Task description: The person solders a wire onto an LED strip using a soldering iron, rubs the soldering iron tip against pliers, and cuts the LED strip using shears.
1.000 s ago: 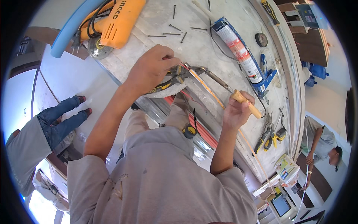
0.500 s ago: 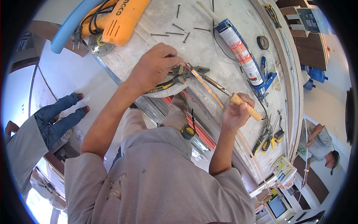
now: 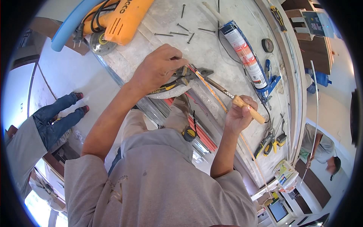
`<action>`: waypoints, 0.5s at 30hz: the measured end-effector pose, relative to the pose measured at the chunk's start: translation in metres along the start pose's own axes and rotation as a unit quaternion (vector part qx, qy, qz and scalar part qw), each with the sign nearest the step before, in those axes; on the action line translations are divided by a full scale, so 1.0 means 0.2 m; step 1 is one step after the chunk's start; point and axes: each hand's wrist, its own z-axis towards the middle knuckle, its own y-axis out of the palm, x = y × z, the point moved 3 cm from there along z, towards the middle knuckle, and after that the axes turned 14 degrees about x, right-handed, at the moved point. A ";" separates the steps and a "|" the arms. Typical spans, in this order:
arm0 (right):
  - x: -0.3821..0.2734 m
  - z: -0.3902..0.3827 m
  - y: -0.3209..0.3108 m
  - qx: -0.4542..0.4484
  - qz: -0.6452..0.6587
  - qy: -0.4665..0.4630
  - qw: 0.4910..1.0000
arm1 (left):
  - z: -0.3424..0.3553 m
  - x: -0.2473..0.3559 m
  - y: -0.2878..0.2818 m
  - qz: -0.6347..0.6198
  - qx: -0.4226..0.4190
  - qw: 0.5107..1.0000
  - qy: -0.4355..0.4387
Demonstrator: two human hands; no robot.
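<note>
My left hand (image 3: 157, 68) is closed around the yellow-and-black handles of a pair of pliers (image 3: 191, 73) lying on a grey stone-like worktop (image 3: 211, 53). The pliers' jaws grip a thin orange strip (image 3: 215, 98) that runs diagonally toward the lower right. My right hand (image 3: 240, 113) grips the light wooden handle (image 3: 249, 109) of a round metal file (image 3: 219, 86), whose shaft points up-left and meets the strip right at the pliers' jaws.
An orange power tool (image 3: 121, 19) and a blue foam tube (image 3: 70, 24) lie at the top left. Loose nails (image 3: 181, 30), a sealant cartridge in a blue gun (image 3: 247, 56), a tape roll (image 3: 267, 45) and yellow-handled cutters (image 3: 266, 142) lie on the worktop. One person stands at the left (image 3: 45, 121), another at the right (image 3: 321, 145).
My right hand has slid slightly up and right with the file handle. My left hand stays clamped on the pliers.
</note>
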 end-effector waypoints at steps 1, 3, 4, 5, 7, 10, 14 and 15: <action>0.00 0.00 0.00 0.000 0.000 0.000 1.000 | 0.00 0.00 0.00 0.000 0.000 1.000 -0.001; 0.00 0.00 -0.01 0.002 -0.005 -0.003 1.000 | 0.00 0.00 0.00 0.000 -0.002 1.000 0.006; 0.00 0.00 -0.01 0.002 -0.006 -0.003 1.000 | 0.01 0.00 0.00 0.000 -0.002 1.000 0.005; 0.00 0.00 -0.01 0.001 -0.006 0.001 1.000 | 0.01 0.00 0.00 -0.001 0.002 1.000 0.008; 0.00 0.00 -0.01 0.000 -0.006 0.005 1.000 | 0.01 0.01 0.00 -0.001 0.006 1.000 0.009; 0.00 0.00 0.00 -0.003 -0.006 0.008 1.000 | 0.01 0.00 0.01 -0.003 0.007 1.000 0.004; 0.00 0.00 0.01 0.001 -0.004 0.005 1.000 | 0.01 0.00 0.01 -0.004 0.012 1.000 0.002; -0.01 0.00 0.01 0.001 -0.001 0.005 1.000 | 0.01 0.00 0.01 -0.005 0.012 1.000 -0.003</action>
